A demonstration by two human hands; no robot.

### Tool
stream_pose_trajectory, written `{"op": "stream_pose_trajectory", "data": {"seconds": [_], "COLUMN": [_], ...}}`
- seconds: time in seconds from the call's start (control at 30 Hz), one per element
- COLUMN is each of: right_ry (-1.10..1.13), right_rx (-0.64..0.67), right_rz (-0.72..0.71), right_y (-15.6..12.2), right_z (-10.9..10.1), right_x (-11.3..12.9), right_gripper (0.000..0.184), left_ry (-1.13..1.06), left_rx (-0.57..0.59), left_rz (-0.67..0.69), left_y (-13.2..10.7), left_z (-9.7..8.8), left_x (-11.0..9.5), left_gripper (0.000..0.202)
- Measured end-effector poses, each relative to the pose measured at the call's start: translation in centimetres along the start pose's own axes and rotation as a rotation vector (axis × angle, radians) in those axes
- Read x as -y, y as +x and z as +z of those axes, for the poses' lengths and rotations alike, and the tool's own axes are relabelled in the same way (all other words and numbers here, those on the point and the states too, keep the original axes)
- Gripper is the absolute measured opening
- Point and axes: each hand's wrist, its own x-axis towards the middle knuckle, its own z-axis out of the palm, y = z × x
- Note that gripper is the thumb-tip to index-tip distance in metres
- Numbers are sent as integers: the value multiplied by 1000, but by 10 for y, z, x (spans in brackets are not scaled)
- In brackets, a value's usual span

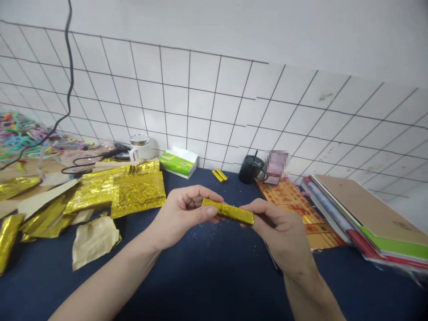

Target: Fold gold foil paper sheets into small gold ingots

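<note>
A narrow folded strip of gold foil paper (230,212) is held level above the dark blue tabletop. My left hand (187,211) pinches its left end between thumb and fingers. At the strip's right end, my right hand (279,232) grips it with thumb and fingertips. Two small folded gold pieces (220,175) lie side by side farther back on the table. Left of my left hand are flat sheets of gold foil paper (138,191) and a torn piece with its pale side up (95,240). A thin dark object, partly hidden, shows beneath my right hand.
Along the tiled wall stand a white lidded mug (140,149), a green tissue pack (179,162) and a black mug (251,169). Orange printed sheets (301,209) and stacked notebooks (377,214) lie right. Colourful cords (36,138) are heaped far left; a black cable (70,58) hangs there.
</note>
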Motion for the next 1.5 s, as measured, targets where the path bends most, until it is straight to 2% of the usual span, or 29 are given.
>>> {"op": "stream_pose_trajectory", "data": {"seconds": [0.13,0.23,0.33,0.4,0.5,0.63,0.7,0.77,0.83,0.9,0.97,1.03,1.1,1.17,1.3,1.5], "right_ry": [11,18,190,392,633,776,783,704,576,513,553,626,694,738,656,160], "right_rx": [33,1,-37,-16,84,227,218,102,6,-9,-1,1,41,87,22,-166], "right_rz": [18,57,164,240,370,446,426,362,294,272,298,344,386,392,249,-201], "right_y": [-1,-1,0,1,2,4,5,5,5,7,10,13,14,14,10,-2], "right_z": [3,2,7,14,26,34,33,31,30,30,31,32,35,38,41,38], "right_x": [0,-3,-9,-13,-12,-9,-12,-17,-22,-27,-30,-32,-32,-33,-33,-22], "right_gripper": [9,11,8,8,16,20,16,16,19,14,11,14,17,19,24,25], "left_ry": [-61,-96,-138,-142,-114,-99,-93,-55,47,247,521,779,954,1058,1126,1235], "left_rx": [-15,15,31,34,33,5,-18,-50,-91,-150,-177,-155,-126,-131,-126,-116], "left_rz": [-22,-27,9,18,3,33,52,73,104,176,325,515,657,722,698,407], "left_y": [2,3,3,3,2,4,5,5,4,1,-3,-6,-6,-4,1,4], "left_z": [1,1,3,4,6,6,5,4,5,8,11,14,16,15,10,8], "left_x": [0,1,4,7,9,9,9,8,8,7,7,7,8,11,19,26], "left_gripper": [11,17,37,41,31,20,18,17,19,19,18,20,22,23,22,11]}}
